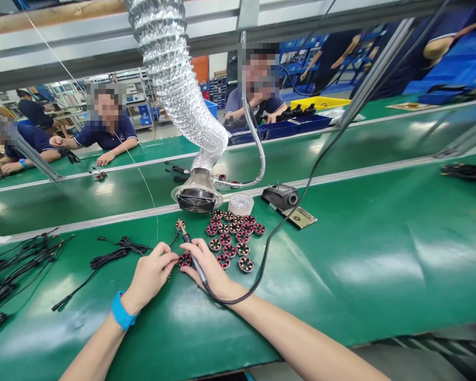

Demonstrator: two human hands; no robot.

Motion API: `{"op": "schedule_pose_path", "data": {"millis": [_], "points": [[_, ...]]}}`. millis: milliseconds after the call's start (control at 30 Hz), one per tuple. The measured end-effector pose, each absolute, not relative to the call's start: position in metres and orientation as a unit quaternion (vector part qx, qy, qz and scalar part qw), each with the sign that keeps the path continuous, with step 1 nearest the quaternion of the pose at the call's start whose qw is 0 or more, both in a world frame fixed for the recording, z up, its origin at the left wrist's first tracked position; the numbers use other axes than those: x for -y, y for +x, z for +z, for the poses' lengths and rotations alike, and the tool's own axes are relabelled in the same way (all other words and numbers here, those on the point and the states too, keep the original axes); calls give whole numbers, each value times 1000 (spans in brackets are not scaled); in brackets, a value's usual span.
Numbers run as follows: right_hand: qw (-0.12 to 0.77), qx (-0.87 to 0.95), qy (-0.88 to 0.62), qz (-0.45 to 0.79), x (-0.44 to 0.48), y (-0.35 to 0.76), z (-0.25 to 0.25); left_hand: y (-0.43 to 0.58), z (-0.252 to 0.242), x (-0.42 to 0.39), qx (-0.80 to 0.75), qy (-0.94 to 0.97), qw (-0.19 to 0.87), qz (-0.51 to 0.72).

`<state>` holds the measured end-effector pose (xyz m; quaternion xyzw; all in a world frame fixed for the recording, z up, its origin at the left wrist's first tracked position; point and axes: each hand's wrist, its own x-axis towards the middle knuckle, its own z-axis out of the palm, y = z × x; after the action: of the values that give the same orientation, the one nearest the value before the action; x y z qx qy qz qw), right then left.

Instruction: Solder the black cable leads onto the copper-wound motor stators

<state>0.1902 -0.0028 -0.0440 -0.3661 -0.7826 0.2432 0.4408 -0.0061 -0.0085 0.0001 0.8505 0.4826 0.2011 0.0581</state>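
My right hand (212, 272) is closed around the handle of a soldering iron (197, 264), whose tip points up and away, near a small round wound coil part (180, 225). Between my two hands lies another round coil part with red windings (184, 259); my right thumb is close to its lower edge. My left hand (154, 271) is pinched at that part's left side, and whatever sits between the fingertips is hidden. A thin black cable passes behind the left fingers. Right of my hands, several similar coil parts (234, 227) with red or copper windings stand in rows on the green mat (341, 264).
A fume duct (198, 197) hangs beyond my hands, near a tape roll (241, 203) and an iron holder (281, 197). Coiled black cables (121, 253) and a cable heap (8, 280) lie left. The iron's cord (267, 248) loops over my right forearm. Co-workers sit opposite.
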Motion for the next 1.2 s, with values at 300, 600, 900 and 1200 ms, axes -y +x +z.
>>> {"op": "schedule_pose_path", "data": {"millis": [300,600,900,1200], "points": [[437,779,-366,260,2,189,-49,6,9,13,-558,762,213,250],[439,776,-371,260,3,186,-52,-1,3,4,-567,727,259,290],[435,782,-365,256,4,188,-48,-12,22,3,-562,725,261,302],[431,782,-376,247,5,188,-46,-48,32,11,-438,865,215,115]]}}
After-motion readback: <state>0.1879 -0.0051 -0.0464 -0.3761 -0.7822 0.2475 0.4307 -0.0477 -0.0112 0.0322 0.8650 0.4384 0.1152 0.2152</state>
